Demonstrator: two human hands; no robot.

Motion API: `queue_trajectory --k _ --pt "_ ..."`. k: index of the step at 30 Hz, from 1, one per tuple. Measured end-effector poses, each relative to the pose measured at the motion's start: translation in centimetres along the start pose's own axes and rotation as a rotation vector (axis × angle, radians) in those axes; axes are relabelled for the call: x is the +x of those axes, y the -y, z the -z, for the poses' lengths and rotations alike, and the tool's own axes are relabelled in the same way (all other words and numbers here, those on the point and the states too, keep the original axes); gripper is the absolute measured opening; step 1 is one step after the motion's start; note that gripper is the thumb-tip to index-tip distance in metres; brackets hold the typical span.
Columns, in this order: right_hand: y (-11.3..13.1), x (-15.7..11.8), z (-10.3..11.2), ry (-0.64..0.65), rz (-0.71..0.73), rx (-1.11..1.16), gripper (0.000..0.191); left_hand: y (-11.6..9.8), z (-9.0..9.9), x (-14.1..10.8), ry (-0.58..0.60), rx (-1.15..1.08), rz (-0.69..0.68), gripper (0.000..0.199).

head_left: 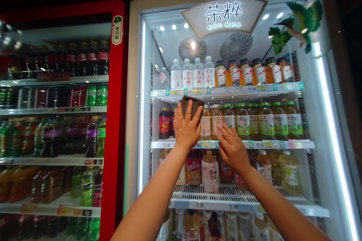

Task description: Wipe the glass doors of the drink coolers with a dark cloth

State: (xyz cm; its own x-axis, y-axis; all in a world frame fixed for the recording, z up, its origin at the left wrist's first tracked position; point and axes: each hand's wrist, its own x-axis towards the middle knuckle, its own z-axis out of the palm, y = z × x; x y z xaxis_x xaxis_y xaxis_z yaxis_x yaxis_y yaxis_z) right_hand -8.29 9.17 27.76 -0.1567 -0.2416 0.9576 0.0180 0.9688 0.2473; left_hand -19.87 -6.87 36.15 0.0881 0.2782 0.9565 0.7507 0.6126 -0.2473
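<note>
My left hand (187,126) presses a dark brown cloth (193,105) flat against the glass door of a lit drinks fridge, fingers spread over it. The cloth's upper edge shows above my fingertips, level with the gap below the top shelf. To the right and a little lower, my right hand (232,150) is open and bare, with its fingers stretched out at the glass. Behind the glass, between and beside my hands, stand bottles of pale tea (206,123) and green-capped bottles (242,121) on the second shelf.
A red-framed fridge (113,120) full of bottles and cans stands to the left. Above my hands, the door carries a fan-shaped sign (224,17) and a green bird decoration (301,26). Clear-water bottles (187,74) fill part of the top shelf.
</note>
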Motion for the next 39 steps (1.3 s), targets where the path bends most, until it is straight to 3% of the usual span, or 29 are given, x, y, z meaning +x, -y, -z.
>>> queue_trajectory --k 3,7,11,15,17,19,23,25,27,31,33,35,37,39 --pt "0.8 -0.4 -0.6 0.031 -0.030 -0.070 0.063 1.6 0.5 -2.8 -0.059 0.007 0.082 0.076" --pt "1.3 -0.9 -1.2 0.047 -0.042 -0.114 0.065 0.3 0.5 -6.6 0.016 -0.003 -0.029 0.079" --pt "1.2 -1.1 -1.4 0.059 -0.041 -0.139 0.067 -0.5 0.1 -4.0 0.091 -0.014 -0.124 0.072" --pt "1.3 -1.3 -1.5 0.062 -0.028 -0.185 0.066 2.8 0.9 -0.8 0.075 0.019 -0.047 0.066" --pt "1.4 -1.4 -1.5 0.054 -0.031 -0.195 0.066 4.7 1.8 -1.8 0.060 0.053 0.046 0.068" --pt "1.4 -1.5 -1.6 0.045 -0.034 -0.192 0.066 5.8 2.6 -4.5 0.046 0.072 0.102 0.073" --pt "1.4 -1.9 -1.8 0.028 -0.028 -0.177 0.066 4.9 2.7 -9.5 0.088 0.051 0.015 0.087" --pt "1.3 -2.0 -1.9 0.022 -0.022 -0.175 0.066 4.3 2.3 -9.6 0.109 0.057 -0.081 0.083" --pt "1.3 -2.1 -1.9 0.013 -0.010 -0.184 0.069 4.7 2.0 -8.0 0.112 0.068 -0.129 0.075" --pt "1.5 -2.1 -1.7 0.029 -0.008 -0.192 0.077 8.4 2.7 -5.4 0.033 0.085 0.029 0.060" --pt "1.6 -2.1 -1.5 0.049 -0.014 -0.198 0.080 10.1 3.3 -6.3 -0.016 0.098 0.164 0.060" --pt "1.6 -2.1 -1.5 0.059 -0.016 -0.214 0.081 10.9 3.7 -8.4 -0.034 0.099 0.208 0.063" --pt "1.5 -2.2 -1.5 0.061 -0.009 -0.230 0.082 10.8 3.7 -10.1 -0.028 0.088 0.153 0.064" --pt "1.3 -2.4 -1.6 0.059 0.005 -0.243 0.082 10.5 3.5 -10.2 -0.012 0.075 0.074 0.063"
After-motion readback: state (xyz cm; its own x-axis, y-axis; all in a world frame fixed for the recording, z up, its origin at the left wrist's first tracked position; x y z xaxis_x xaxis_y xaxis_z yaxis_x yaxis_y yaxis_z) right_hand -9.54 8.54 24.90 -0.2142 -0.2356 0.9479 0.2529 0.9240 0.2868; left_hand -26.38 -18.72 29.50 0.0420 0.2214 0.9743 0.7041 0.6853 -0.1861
